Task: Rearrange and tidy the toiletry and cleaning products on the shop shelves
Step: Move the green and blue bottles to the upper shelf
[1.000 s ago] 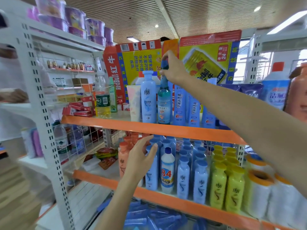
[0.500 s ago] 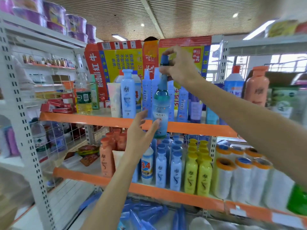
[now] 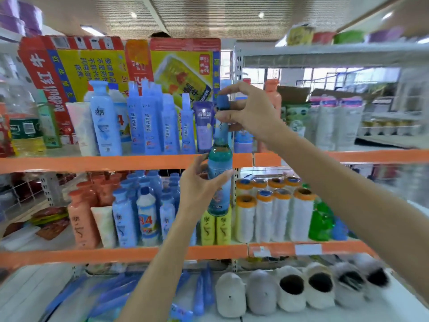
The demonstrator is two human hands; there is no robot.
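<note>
A tall teal glass bottle (image 3: 219, 163) with a blue cap hangs in the air in front of the orange shelf edges, clear of both shelves. My right hand (image 3: 250, 112) pinches its neck just under the cap. My left hand (image 3: 199, 184) wraps the lower body from the left side. Behind it, the upper shelf (image 3: 92, 162) carries light blue shampoo bottles (image 3: 104, 117) and blue boxed products (image 3: 148, 119). The middle shelf (image 3: 116, 253) holds orange, blue and yellow bottles (image 3: 216, 226).
White rolls with orange caps (image 3: 274, 212) and a green bottle (image 3: 321, 219) stand at the middle shelf's right. Fluffy slippers (image 3: 290, 289) and blue packets (image 3: 111, 296) lie on the bottom shelf. Large printed cartons (image 3: 92, 63) back the top shelf. A second rack (image 3: 336, 122) stands at right.
My right hand has lifted the teal bottle off the upper shelf and carried it right and down. My left hand rose from the middle shelf and took hold of its body.
</note>
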